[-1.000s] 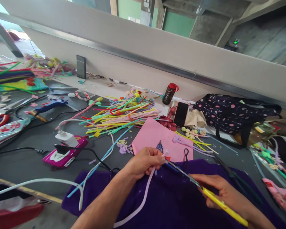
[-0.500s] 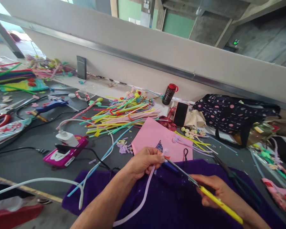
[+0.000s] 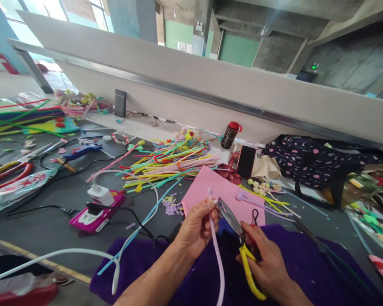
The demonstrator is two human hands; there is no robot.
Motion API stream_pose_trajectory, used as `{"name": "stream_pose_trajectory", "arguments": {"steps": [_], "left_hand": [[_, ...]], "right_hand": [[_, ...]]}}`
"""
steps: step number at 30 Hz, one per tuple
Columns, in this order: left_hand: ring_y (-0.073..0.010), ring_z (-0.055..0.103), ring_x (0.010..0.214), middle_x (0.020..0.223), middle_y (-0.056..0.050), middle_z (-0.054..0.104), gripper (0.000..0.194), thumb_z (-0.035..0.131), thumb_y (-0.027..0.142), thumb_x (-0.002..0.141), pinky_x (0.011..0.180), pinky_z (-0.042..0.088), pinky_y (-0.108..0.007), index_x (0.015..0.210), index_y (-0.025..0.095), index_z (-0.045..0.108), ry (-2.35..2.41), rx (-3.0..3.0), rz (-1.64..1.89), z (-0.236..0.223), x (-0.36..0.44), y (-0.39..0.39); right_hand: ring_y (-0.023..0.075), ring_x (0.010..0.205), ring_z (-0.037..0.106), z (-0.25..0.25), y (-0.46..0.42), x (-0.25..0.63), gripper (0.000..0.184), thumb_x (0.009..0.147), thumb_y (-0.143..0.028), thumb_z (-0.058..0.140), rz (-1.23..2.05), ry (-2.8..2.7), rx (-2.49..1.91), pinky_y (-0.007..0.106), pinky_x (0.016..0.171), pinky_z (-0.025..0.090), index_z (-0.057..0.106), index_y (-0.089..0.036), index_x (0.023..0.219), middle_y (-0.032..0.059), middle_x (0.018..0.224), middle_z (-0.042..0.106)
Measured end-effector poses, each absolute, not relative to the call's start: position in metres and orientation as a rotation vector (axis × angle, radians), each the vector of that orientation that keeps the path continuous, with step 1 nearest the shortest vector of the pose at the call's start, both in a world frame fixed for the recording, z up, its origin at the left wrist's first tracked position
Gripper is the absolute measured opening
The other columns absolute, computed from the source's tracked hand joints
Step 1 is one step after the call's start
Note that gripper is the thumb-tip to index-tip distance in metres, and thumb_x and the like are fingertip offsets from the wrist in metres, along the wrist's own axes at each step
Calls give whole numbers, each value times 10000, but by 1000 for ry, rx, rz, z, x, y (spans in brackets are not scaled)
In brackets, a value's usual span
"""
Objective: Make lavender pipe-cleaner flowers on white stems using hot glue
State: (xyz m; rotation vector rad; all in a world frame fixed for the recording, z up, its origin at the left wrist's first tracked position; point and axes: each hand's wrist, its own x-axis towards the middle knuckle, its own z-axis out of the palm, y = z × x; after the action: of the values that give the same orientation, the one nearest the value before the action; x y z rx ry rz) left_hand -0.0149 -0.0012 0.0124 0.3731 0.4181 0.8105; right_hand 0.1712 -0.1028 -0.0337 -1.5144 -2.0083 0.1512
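My left hand pinches a pale lilac pipe cleaner. A small curled tip of it shows above the fingers, and the long tail hangs down over the purple cloth. In my right hand are scissors with yellow handles. Their blades point up and left, the tips close to the left fingertips; whether they touch the pipe cleaner I cannot tell. Under both hands lies a pink sheet. Short lilac and yellow cut pieces are scattered left of it.
A bundle of coloured pipe cleaners lies beyond the sheet. A magenta power strip with cables sits at left. Farther back stand a red-lidded bottle, a phone and a dotted bag. Large scissors rest far left.
The scissors have swung to a steeper angle and their handles have spread. My right hand has moved left, nearer my left hand. The view has tilted up slightly, and the curled lilac tip shows more.
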Motion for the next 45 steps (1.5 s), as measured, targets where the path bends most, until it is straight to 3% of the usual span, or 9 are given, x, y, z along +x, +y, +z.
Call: {"name": "stream_pose_trajectory", "arguments": {"steps": [8, 13, 18, 26, 35, 45], "left_hand": [[11, 301, 348, 512, 54, 492, 185, 669, 226, 704, 314, 198, -93, 657, 126, 520, 385, 270, 858, 11, -15, -3], [11, 312, 365, 533, 51, 488, 191, 660, 241, 717, 320, 207, -90, 654, 121, 526, 362, 282, 858, 9, -15, -5], [6, 328, 375, 562, 46, 512, 203, 642, 272, 735, 332, 205, -99, 667, 137, 508, 421, 399, 880, 12, -16, -5], [7, 309, 350, 543, 33, 534, 217, 615, 302, 764, 335, 191, -118, 661, 137, 518, 596, 665, 1030, 14, -18, -2], [11, 354, 391, 571, 47, 511, 187, 679, 242, 694, 334, 209, -88, 691, 134, 526, 478, 360, 967, 7, -13, -3], [3, 338, 375, 512, 67, 455, 222, 705, 262, 654, 326, 209, -95, 659, 134, 523, 502, 291, 1028, 11, -13, -2]], "right_hand": [[173, 657, 578, -39, -99, 160, 548, 851, -315, 498, 118, -2042, -1432, 262, 553, 496, 305, -172, 1344, 57, 846, 568], [221, 832, 627, -40, -97, 158, 553, 872, -312, 475, 75, -2090, -1387, 268, 621, 534, 281, -160, 1367, 118, 993, 599], [224, 889, 634, -37, -97, 161, 557, 880, -295, 474, 60, -2138, -1412, 272, 673, 545, 273, -143, 1377, 145, 1083, 598], [217, 890, 634, -22, -102, 172, 566, 876, -310, 491, -55, -2197, -1496, 290, 687, 544, 293, -141, 1378, 156, 1124, 587], [229, 862, 620, -21, -104, 162, 548, 856, -293, 466, -147, -2128, -1537, 320, 673, 523, 321, -155, 1366, 157, 1135, 548], [206, 795, 600, -31, -107, 158, 559, 873, -303, 460, 52, -2093, -1509, 311, 654, 511, 280, -173, 1386, 129, 1053, 561]]}}
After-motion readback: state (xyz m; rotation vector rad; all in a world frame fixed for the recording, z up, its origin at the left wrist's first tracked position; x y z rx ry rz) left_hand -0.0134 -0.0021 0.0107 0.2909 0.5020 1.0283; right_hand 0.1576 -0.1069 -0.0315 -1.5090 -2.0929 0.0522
